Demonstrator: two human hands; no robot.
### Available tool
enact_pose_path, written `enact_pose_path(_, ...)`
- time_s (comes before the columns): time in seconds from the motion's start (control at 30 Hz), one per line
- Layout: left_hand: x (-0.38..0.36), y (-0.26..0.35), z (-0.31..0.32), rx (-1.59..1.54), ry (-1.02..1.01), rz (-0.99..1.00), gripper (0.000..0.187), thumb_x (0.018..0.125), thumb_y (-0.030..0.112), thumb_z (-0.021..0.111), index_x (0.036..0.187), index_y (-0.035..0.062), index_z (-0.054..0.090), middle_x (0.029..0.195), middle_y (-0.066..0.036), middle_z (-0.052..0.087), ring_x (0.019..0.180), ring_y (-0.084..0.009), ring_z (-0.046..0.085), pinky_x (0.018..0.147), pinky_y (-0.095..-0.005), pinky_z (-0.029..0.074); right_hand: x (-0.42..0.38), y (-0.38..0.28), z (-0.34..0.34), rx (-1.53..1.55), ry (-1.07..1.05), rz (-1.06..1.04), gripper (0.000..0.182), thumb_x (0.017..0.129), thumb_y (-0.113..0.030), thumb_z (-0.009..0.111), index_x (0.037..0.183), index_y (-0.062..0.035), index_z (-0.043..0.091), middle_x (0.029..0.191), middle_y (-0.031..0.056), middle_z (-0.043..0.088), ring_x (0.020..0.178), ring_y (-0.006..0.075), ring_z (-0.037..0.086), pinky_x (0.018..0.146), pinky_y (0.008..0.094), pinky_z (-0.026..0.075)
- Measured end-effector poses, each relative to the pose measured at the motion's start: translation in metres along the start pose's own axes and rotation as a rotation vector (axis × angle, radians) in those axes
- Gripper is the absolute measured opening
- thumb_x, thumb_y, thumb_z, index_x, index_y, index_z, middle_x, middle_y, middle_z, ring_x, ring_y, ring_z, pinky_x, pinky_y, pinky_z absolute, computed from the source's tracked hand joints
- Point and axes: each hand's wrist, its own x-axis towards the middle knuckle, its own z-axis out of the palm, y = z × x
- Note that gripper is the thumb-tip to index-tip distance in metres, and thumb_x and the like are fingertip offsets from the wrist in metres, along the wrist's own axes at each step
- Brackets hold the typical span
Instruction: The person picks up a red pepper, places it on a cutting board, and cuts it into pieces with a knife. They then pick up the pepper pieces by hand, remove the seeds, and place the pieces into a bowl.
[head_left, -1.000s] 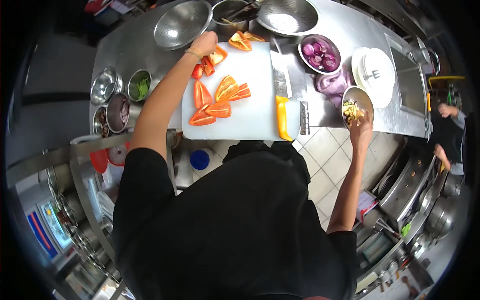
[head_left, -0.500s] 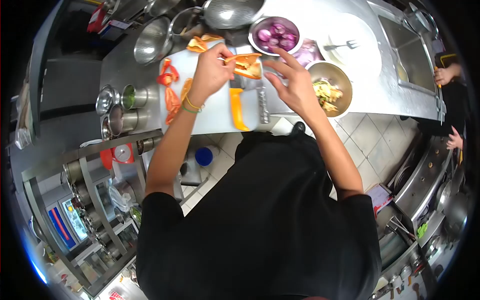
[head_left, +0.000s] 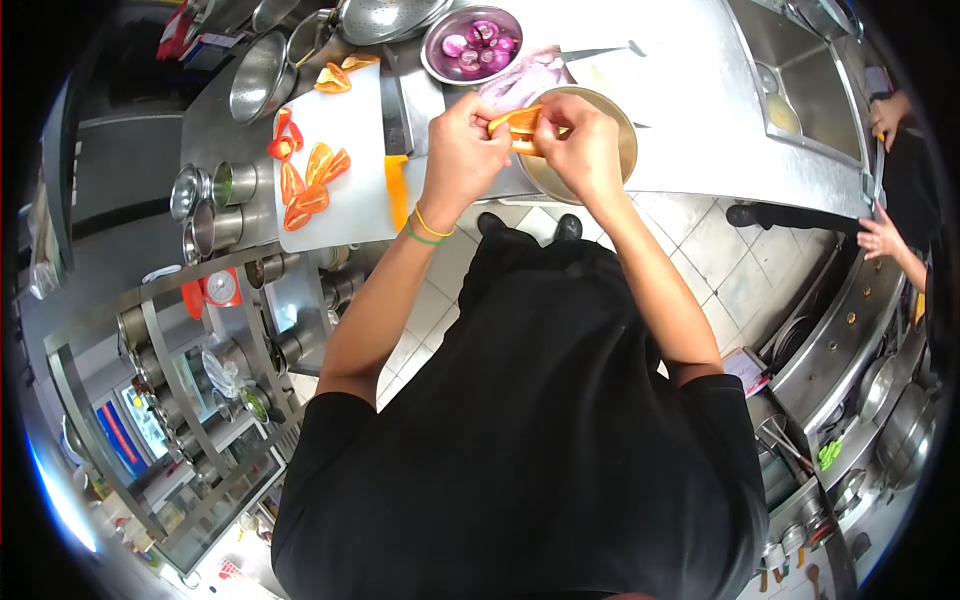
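And now going two-handed: pinching the orange pepper piece [head_left: 517, 122] in left hand [head_left: 460, 152] and right hand [head_left: 588, 147], bringing it to the metal bowl [head_left: 627, 150], seemingly working its half-hidden inside.

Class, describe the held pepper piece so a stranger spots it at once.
On the steel counter, find the bowl at the front edge. By its left side, the left hand and right hand grip the orange pepper piece; unlike the pieces on the white board, it is held.
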Motion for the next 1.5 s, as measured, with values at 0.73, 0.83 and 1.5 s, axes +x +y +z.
enact_pose_path(0.73, 0.008, -0.011, 0.011, 0.192, 0.063, 0.262, 0.011, 0.084, -0.008, 0.06, 0.094, -0.0065, 0.056, 0.092, -0.013, 0.065, 0.078, -0.0163, 0.069, 0.065, -0.0255, 0.059, -0.006, 0.017, -0.036, -0.374, -0.233, -0.269, 0.021, 0.075, -0.017, 0.072, 0.094, -0.0093, 0.068, 0.077, 0.0128, 0.066, 0.069, 0.0307, 0.065, 0.065, 0.0396, 0.051)
enact_pose_path(0.83, 0.008, -0.002, 0.017, 0.365, 0.021, 0.404, 0.011, 0.082, -0.008, 0.062, 0.091, -0.0051, 0.057, 0.09, -0.012, 0.065, 0.079, -0.0179, 0.069, 0.066, -0.0255, 0.058, -0.005, 0.018, -0.032, -0.464, -0.243, -0.381, 0.016, 0.079, -0.016, 0.068, 0.092, -0.0069, 0.067, 0.07, 0.01, 0.063, 0.063, 0.0279, 0.062, 0.058, 0.0392, 0.048)
enact_pose_path(1.5, 0.022, -0.018, 0.027, 0.292, 0.071, 0.194, 0.011, 0.082, -0.009, 0.061, 0.09, -0.0047, 0.055, 0.088, -0.011, 0.064, 0.078, -0.0145, 0.068, 0.061, -0.0245, 0.058, 0.004, 0.055, -0.049, -0.315, -0.201, 0.037, 0.012, 0.078, -0.01, 0.067, 0.072, -0.0009, 0.063, 0.108, 0.0135, 0.06, 0.093, 0.0285, 0.061, 0.079, 0.0366, 0.048)
